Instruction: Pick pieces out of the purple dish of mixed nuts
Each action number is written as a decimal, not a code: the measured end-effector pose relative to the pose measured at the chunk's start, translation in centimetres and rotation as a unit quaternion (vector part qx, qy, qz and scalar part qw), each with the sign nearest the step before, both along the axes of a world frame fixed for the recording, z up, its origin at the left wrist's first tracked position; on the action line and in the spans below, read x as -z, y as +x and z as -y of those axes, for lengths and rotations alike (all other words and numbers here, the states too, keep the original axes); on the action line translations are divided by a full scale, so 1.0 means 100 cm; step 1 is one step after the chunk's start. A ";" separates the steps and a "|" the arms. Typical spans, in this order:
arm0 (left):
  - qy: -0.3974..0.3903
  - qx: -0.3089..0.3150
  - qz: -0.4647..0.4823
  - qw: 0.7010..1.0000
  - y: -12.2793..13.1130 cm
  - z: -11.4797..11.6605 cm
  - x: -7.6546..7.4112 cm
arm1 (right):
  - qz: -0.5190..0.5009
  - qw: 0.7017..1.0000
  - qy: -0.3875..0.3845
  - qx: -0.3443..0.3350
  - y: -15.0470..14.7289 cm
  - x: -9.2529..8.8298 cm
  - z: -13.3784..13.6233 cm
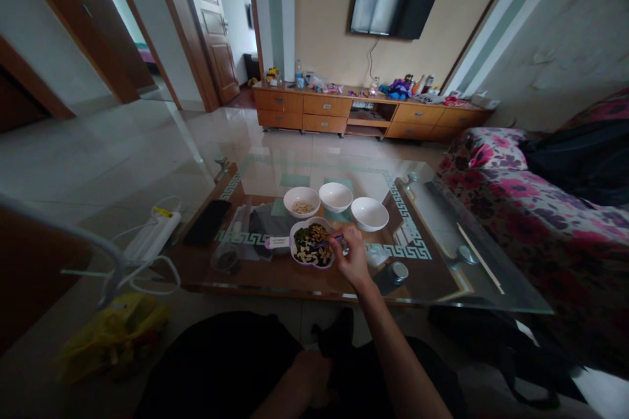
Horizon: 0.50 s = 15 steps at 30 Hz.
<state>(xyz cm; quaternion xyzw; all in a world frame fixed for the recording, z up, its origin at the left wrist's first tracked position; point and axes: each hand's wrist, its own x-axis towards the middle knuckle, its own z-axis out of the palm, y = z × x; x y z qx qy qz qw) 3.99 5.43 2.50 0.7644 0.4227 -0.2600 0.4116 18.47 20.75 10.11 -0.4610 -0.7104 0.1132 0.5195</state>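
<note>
My right hand (pixel 350 255) is shut on a thin purple utensil (pixel 320 243), probably chopsticks, whose tips reach into a white scalloped bowl (pixel 304 260) of nuts and dark greens. Beyond it stand several white bowls; the left one (pixel 301 193) holds pale food, while the middle one (pixel 335 197) and right one (pixel 369 214) show no food that I can see. My left hand (pixel 309 374) rests low near my dark-clothed lap, far from the table, and its fingers are too dim to read.
The bowls stand on a glass coffee table (pixel 432 235) with a patterned brown inlay. A black phone (pixel 207 222), a dark can (pixel 392 277) and a power strip (pixel 152 235) are nearby. A floral sofa (pixel 540 222) is to the right, and a wooden cabinet (pixel 324 107) stands ahead.
</note>
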 end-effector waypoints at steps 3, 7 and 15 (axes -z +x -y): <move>-0.010 -0.013 0.004 1.000 -0.001 -0.003 0.002 | 0.009 1.000 0.000 -0.017 0.001 0.000 0.000; 0.002 -0.003 0.005 1.000 -0.002 -0.003 0.008 | 0.014 0.999 -0.003 -0.032 0.001 0.000 0.000; 0.004 0.001 0.020 1.000 0.000 -0.004 -0.002 | 0.026 0.999 -0.004 -0.033 0.001 0.000 0.001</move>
